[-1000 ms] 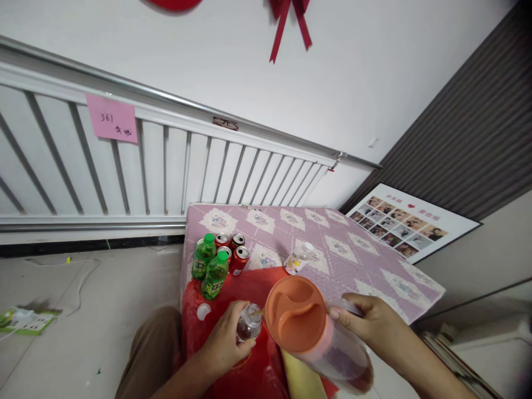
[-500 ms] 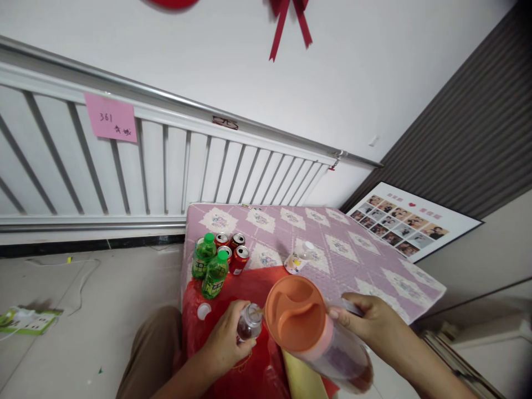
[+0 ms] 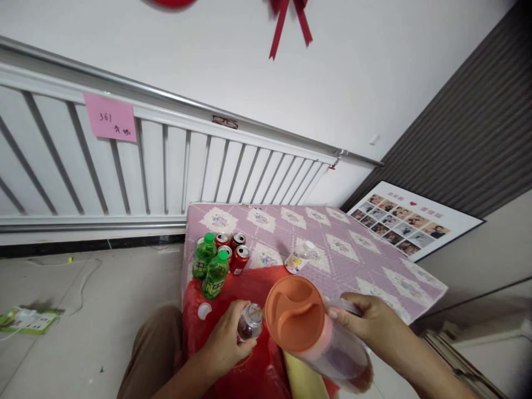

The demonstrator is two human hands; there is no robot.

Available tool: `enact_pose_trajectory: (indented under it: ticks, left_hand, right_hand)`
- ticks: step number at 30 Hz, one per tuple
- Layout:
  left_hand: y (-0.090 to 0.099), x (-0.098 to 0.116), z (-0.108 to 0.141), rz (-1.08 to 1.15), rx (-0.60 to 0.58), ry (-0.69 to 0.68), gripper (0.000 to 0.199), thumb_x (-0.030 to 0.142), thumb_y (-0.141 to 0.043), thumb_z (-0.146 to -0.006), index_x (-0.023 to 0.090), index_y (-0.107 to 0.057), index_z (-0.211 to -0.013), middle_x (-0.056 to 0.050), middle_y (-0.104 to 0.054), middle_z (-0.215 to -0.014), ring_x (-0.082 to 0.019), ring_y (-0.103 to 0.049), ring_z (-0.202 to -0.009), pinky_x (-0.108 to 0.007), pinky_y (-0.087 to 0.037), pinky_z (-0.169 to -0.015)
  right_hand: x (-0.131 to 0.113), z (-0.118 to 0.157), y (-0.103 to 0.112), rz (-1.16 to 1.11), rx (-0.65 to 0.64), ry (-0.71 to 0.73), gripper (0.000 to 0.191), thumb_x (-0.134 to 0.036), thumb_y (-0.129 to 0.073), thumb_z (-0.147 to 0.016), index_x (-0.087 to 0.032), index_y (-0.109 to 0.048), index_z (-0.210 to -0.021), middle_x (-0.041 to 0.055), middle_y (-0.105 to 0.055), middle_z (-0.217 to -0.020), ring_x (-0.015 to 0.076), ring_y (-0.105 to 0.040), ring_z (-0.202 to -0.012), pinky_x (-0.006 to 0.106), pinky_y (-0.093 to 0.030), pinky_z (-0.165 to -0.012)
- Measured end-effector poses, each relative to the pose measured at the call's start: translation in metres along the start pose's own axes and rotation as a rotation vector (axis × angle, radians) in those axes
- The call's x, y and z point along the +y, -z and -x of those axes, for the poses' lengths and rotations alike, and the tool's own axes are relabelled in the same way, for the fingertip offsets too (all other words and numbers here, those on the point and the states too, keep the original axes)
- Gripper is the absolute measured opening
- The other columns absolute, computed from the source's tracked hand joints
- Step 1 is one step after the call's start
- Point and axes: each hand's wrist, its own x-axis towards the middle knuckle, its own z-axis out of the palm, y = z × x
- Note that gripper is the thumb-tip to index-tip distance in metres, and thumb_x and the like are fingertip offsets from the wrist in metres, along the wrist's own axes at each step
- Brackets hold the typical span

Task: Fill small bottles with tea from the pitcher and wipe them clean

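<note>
My left hand (image 3: 228,339) is wrapped round a small clear bottle (image 3: 250,323) that has no cap on and holds dark liquid. In my right hand (image 3: 366,321) is the handle of a clear pitcher (image 3: 338,360) with an orange lid (image 3: 296,313). The pitcher is tilted left, its spout at the bottle's mouth, and a thin brownish stream runs into the bottle. Dark liquid shows low in the pitcher. A white cap (image 3: 204,311) lies on the red plastic sheet (image 3: 220,382), left of the bottle.
Two green bottles (image 3: 215,277) and several red cans (image 3: 240,260) stand at the table's left side. A clear bottle with a white cap (image 3: 300,257) stands on the purple patterned cover (image 3: 286,235). Something yellow (image 3: 305,377) lies under the pitcher. A white radiator (image 3: 216,166) lines the wall.
Both hands keep almost the same position, with the bottle and pitcher barely moved. The thin stream is visible in both frames.
</note>
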Motion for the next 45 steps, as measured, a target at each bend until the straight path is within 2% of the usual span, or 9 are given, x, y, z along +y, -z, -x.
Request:
enact_pose_trajectory:
  ticks: [19, 38, 45]
  left_hand:
    - [0.0022, 0.0038, -0.0001, 0.011, -0.003, 0.006, 0.068, 0.008, -0.066, -0.065, 0.022, -0.044, -0.128, -0.010, -0.058, -0.128, -0.024, -0.058, -0.118, -0.038, -0.046, -0.101]
    - [0.0009, 0.0022, 0.0002, 0.009, 0.012, -0.005, 0.070, 0.006, -0.067, -0.065, 0.022, -0.043, -0.129, -0.011, -0.057, -0.131, -0.025, -0.056, -0.121, -0.041, -0.043, -0.106]
    - [-0.0001, 0.0027, 0.0005, 0.011, 0.017, 0.007, 0.070, 0.006, -0.067, -0.065, 0.022, -0.044, -0.129, -0.012, -0.057, -0.131, -0.026, -0.056, -0.122, -0.041, -0.043, -0.106]
  right_hand:
    - [0.0002, 0.0011, 0.0005, -0.035, -0.002, 0.028, 0.049, -0.060, -0.058, -0.073, -0.024, -0.031, -0.055, -0.0077, -0.021, -0.057, 0.0100, -0.022, -0.053, 0.025, -0.017, -0.048]
    - [-0.0016, 0.0012, 0.0011, -0.047, 0.023, 0.028, 0.052, -0.061, -0.061, -0.070, -0.024, -0.030, -0.053, -0.0078, -0.021, -0.055, 0.0096, -0.023, -0.051, 0.024, -0.018, -0.046]
    - [-0.0037, 0.0015, 0.0012, -0.056, -0.004, 0.010, 0.052, -0.064, -0.058, -0.070, -0.023, -0.031, -0.053, -0.0078, -0.023, -0.055, 0.0097, -0.024, -0.053, 0.023, -0.020, -0.047]
